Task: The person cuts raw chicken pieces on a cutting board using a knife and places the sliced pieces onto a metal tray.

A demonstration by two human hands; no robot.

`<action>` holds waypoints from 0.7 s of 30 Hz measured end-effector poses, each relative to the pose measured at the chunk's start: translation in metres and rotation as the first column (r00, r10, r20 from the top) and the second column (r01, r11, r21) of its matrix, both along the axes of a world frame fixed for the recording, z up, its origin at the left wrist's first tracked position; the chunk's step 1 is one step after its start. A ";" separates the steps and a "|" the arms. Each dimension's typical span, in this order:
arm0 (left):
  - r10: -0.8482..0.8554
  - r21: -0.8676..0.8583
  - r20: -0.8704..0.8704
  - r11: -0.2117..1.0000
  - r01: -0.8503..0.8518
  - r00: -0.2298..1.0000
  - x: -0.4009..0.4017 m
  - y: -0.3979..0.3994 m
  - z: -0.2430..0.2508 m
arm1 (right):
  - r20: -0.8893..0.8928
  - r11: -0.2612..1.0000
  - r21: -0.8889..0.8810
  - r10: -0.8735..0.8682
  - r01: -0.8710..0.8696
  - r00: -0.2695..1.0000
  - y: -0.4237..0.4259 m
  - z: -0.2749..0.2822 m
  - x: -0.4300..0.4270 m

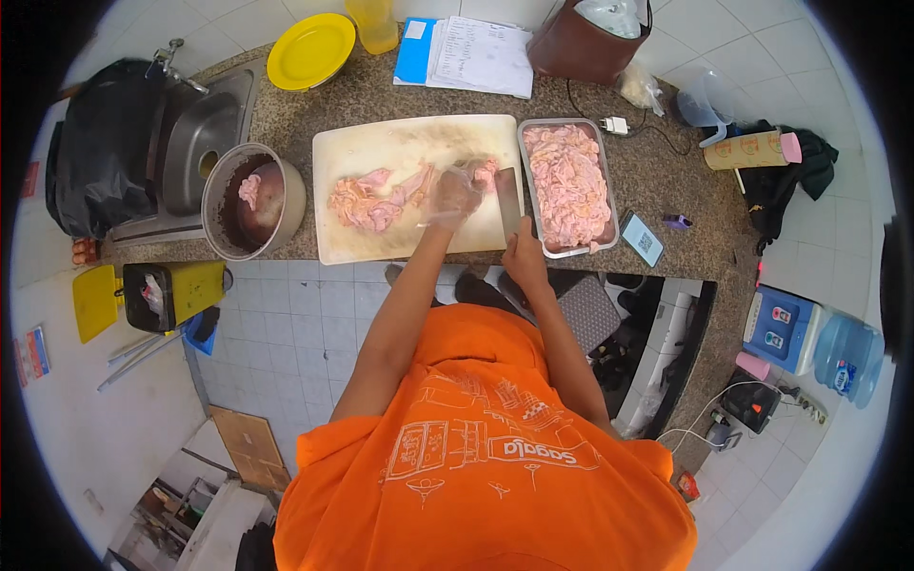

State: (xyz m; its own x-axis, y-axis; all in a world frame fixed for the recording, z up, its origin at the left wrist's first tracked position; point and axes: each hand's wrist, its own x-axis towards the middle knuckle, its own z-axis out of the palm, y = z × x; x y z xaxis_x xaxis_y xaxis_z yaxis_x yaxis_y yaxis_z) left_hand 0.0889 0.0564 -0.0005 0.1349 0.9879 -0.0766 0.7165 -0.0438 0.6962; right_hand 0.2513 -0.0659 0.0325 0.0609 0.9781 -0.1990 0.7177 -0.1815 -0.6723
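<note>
On the white cutting board [357,246], my left hand [455,194], in a clear plastic glove, presses on a strip of pale pink raw meat or skin [485,171]. My right hand [526,253] grips the handle of a wide-bladed knife [508,203], whose blade lies at the board's right side, by the strip's end. A larger heap of the same raw pieces [364,203] rests on the board's left half. Just right of the board, a clear plastic tray [613,225] is full of cut pieces [568,185]. Left of the board stands a round pot [293,207] with a pink piece and some liquid inside.
A metal sink [193,175] is at the left. Behind the board are a yellow plate [311,51], papers [482,57] and a brown bag [589,43]. A phone [642,239], a purple lighter-like object [677,221] and a white charger [614,125] lie right of the tray.
</note>
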 end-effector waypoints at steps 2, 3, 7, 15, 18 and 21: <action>0.100 -0.117 0.464 0.992 -0.051 0.880 -0.013 0.008 -0.054 | -0.068 0.998 0.041 0.042 -0.039 0.997 0.005 0.012 -0.014; 0.124 -0.177 0.664 0.984 -0.007 0.738 -0.010 0.008 -0.056 | -0.064 0.999 0.040 0.028 -0.026 0.998 0.006 0.008 -0.012; 0.176 -0.202 0.195 0.970 -0.136 0.965 -0.005 -0.016 -0.001 | 0.008 0.997 -0.049 0.054 -0.054 0.998 0.004 -0.002 -0.003; 0.531 -0.264 0.346 0.847 -0.462 0.774 -0.011 -0.033 -0.013 | 0.123 0.986 -0.091 0.153 -0.142 0.981 0.005 0.017 -0.031; 0.562 -0.320 0.358 0.824 -0.468 0.745 -0.008 -0.032 -0.015 | 0.174 0.985 -0.101 0.154 -0.138 0.973 0.007 0.016 -0.037; 0.494 -0.187 0.298 0.869 -0.458 0.817 -0.008 -0.033 -0.026 | 0.177 0.982 -0.094 0.179 -0.165 0.968 0.011 0.019 -0.037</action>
State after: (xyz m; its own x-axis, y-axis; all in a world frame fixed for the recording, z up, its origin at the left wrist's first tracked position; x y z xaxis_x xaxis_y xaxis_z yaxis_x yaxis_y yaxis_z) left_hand 0.0810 0.0234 -0.0264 -0.3152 0.9240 -0.2163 0.3605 0.3274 0.8734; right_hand 0.2143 -0.0551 0.0511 -0.0641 0.9589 -0.2764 0.8526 -0.0913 -0.5145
